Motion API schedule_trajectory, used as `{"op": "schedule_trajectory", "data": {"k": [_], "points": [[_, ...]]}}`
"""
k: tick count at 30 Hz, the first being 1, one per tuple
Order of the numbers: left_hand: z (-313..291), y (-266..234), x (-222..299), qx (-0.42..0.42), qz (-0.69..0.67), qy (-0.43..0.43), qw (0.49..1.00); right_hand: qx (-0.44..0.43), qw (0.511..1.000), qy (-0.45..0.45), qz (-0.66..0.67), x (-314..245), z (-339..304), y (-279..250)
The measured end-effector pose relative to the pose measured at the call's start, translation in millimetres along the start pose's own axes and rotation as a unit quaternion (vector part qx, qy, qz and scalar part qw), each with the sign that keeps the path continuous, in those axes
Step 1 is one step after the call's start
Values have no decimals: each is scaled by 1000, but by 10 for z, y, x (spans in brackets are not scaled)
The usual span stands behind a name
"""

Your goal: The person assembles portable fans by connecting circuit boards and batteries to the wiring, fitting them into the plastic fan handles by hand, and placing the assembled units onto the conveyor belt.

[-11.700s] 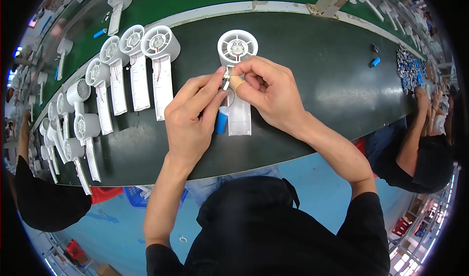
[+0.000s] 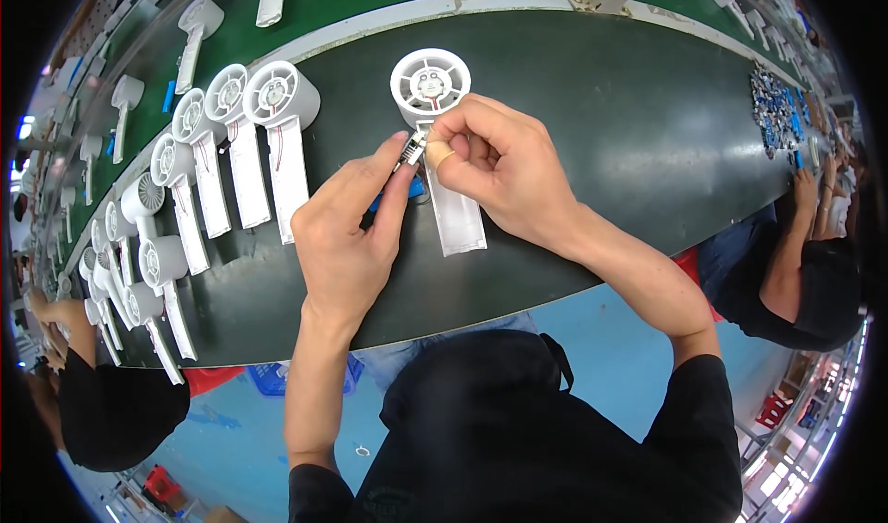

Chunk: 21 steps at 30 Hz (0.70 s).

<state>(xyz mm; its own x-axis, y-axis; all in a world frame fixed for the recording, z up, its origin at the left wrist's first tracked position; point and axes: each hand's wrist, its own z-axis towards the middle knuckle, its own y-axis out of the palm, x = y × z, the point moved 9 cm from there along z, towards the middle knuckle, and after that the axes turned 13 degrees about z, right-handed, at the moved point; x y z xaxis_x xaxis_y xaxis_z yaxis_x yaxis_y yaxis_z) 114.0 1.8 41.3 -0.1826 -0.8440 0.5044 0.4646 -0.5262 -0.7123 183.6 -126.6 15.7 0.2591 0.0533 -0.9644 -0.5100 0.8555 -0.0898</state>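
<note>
Between the thumb and fingers of my left hand [image 2: 344, 222] is a small circuit board [image 2: 411, 151], held at a slant. A blue cylindrical battery [image 2: 416, 188] shows partly behind those fingers. My right hand [image 2: 504, 167] has its thumb and forefinger pinched at the board's upper end, where a small white part shows; what the fingertips grip is hidden. A yellowish band wraps one right finger. Under both hands lies a white handheld fan body [image 2: 458, 222], its round head [image 2: 430, 84] away from me and its handle towards me. Red wire runs down from its motor.
More white fan bodies [image 2: 287, 167] stand in a curved row on the dark green table [image 2: 592, 107] to the left. A pile of blue and metallic parts [image 2: 777, 111] lies far right, by a co-worker's arm [image 2: 797, 222]. Another person [image 2: 116, 403] sits at left. A raised rim [image 2: 370, 28] edges the far side.
The board has tilted, and the battery has shifted from hanging below my left fingers to behind them. The fan's handle is angled more to the right. Loose blue and dark parts at right are gone.
</note>
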Motion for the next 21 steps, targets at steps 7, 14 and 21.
{"op": "schedule_trajectory", "data": {"k": [7, 14, 21], "points": [[-21, 12, 30, 2, -13, 23, 1000, 14, 1000, 13, 18, 60, -8, -13], [-19, 40, 29, -1, -28, 37, 999, 11, 994, -91, -58, -55, 16, -48], [-39, 63, -63, -61, -69, -3, 996, -21, 976, -181, -120, -170, -22, 54]]}}
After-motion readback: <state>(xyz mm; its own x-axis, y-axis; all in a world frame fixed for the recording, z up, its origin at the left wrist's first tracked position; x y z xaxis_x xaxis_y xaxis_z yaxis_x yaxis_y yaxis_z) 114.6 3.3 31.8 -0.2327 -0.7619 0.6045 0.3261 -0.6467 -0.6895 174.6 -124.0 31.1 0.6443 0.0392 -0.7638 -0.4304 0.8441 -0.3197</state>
